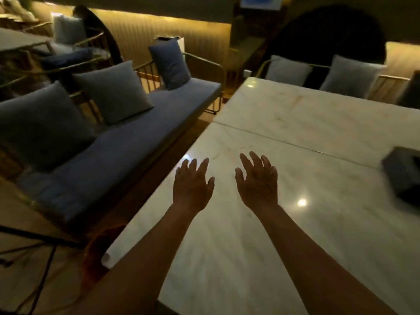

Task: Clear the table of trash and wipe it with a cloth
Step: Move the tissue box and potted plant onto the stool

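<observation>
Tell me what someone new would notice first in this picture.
Two bare hands, the left hand and right hand, spread open above the white marble table. A dark box sits at its right edge. A blue cushioned bench lines the left.

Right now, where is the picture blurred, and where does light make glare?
Head view: dim, warm light; glare spots on the marble table, one near the right hand; the dark box at the right edge is smeared by motion blur; wide-angle bending at the edges; left hand fairly sharp.
</observation>
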Action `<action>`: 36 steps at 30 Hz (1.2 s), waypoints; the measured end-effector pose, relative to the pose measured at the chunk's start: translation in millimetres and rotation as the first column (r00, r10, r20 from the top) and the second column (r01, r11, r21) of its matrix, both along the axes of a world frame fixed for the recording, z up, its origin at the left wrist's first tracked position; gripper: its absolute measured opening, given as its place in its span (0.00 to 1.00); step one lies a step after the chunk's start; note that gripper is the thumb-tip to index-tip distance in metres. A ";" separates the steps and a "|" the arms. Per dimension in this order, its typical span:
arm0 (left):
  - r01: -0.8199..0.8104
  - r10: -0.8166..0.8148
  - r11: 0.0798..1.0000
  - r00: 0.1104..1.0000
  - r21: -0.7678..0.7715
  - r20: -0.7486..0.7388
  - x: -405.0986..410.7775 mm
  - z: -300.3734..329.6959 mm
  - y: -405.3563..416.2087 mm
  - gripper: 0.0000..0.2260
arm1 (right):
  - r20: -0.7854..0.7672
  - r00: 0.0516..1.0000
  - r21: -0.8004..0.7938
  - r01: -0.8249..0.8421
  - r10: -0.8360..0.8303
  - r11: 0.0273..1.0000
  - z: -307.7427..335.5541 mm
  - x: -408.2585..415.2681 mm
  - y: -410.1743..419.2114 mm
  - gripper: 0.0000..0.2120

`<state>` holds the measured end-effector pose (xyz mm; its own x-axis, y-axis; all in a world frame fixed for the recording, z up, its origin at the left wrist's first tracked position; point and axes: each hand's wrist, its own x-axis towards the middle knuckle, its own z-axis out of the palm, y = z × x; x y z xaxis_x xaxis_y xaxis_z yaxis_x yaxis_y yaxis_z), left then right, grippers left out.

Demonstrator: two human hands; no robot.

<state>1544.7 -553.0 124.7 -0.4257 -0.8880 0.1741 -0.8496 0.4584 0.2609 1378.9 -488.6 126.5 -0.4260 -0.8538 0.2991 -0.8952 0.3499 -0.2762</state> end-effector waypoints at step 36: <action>0.458 -0.477 0.875 0.871 0.155 0.121 -596.3 -25.5 274.7 0.31 | 0.133 0.818 0.209 0.529 -0.560 0.822 -63.6 -499.8 361.4 0.23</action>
<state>948.4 -278.2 99.2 -0.8086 -0.5880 -0.0182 -0.5765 0.7858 0.2238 879.1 -127.1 62.9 -0.8681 -0.4934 0.0545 -0.4840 0.8170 -0.3134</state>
